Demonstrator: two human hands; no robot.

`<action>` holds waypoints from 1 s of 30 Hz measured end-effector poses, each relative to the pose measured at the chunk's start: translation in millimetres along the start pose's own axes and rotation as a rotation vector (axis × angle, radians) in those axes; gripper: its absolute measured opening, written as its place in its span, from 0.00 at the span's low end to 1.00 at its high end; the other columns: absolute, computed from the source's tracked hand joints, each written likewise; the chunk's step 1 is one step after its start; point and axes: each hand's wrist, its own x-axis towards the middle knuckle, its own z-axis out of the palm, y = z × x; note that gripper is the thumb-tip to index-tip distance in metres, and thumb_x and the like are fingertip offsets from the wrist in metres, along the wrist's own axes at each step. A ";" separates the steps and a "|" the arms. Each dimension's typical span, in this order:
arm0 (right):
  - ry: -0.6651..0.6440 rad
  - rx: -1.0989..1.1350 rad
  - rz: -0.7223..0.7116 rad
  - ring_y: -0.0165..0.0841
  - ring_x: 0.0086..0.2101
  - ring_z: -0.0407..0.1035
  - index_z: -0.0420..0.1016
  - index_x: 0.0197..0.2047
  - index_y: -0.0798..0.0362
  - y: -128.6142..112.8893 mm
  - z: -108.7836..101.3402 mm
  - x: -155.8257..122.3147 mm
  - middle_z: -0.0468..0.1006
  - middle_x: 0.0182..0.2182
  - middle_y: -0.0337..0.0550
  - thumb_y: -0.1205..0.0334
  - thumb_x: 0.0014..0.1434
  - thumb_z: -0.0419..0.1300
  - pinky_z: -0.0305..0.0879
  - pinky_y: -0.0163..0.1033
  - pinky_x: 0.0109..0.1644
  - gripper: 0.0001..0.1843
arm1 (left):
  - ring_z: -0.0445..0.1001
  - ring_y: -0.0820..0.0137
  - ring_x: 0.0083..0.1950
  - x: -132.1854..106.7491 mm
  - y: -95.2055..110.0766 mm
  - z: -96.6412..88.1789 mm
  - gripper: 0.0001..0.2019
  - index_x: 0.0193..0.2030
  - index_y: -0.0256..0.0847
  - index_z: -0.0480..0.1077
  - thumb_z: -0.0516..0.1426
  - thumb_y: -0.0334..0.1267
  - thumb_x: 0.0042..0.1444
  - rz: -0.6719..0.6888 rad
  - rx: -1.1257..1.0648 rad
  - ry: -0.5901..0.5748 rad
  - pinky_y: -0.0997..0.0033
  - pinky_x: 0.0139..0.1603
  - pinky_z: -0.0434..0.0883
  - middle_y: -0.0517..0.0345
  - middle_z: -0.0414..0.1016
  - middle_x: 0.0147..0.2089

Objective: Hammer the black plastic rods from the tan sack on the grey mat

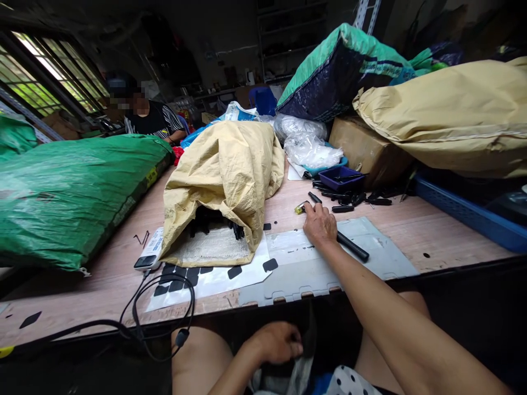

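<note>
My right hand (pixel 321 224) is closed over the middle of what looks like a small hammer (pixel 353 247). Its black handle sticks out toward me and a yellow, clear-looking end shows beyond my fingers. Under it lies a grey board (pixel 379 258) at the table's front edge. Short black handle-like parts (pixel 342 209) lie just past my knuckles. My left hand (pixel 279 343) is low over my lap, fingers curled, beside a grey cloth (pixel 302 370); anything inside it is hidden. A beige woven sack (pixel 230 164) lies with its mouth toward me, dark pieces inside.
Left lies a big green sack (pixel 82 192). A white device (pixel 148 255) with a black cable is beside a sheet of black stickers (pixel 234 272). A purple tray (pixel 341 178), a carton (pixel 366 148) and a blue tray (pixel 465 211) stand right. Another person (pixel 152 118) sits behind.
</note>
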 end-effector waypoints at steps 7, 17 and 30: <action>0.019 -0.004 0.000 0.43 0.48 0.66 0.68 0.63 0.49 -0.4 1.5 -0.8 0.71 0.49 0.53 0.63 0.71 0.43 0.59 0.45 0.47 0.23 | 0.71 0.71 0.22 -34.7 55.5 -133.7 0.19 0.35 0.41 0.78 0.65 0.57 0.51 0.138 -0.448 0.275 0.72 0.24 0.68 0.54 0.79 0.26; 0.027 -0.009 -0.010 0.43 0.48 0.66 0.67 0.62 0.49 0.4 2.2 0.7 0.72 0.49 0.53 0.64 0.70 0.45 0.59 0.44 0.47 0.21 | 0.80 0.52 0.44 67.4 30.4 -193.1 0.12 0.36 0.41 0.78 0.63 0.49 0.53 -0.347 0.240 1.170 0.61 0.40 0.70 0.42 0.83 0.40; 0.009 0.016 0.003 0.42 0.48 0.66 0.68 0.61 0.51 -0.5 2.6 1.4 0.71 0.50 0.54 0.64 0.70 0.45 0.60 0.44 0.48 0.20 | 0.75 0.66 0.39 10.2 37.7 -107.7 0.13 0.49 0.43 0.74 0.59 0.48 0.64 0.374 0.356 1.330 0.66 0.43 0.71 0.55 0.79 0.42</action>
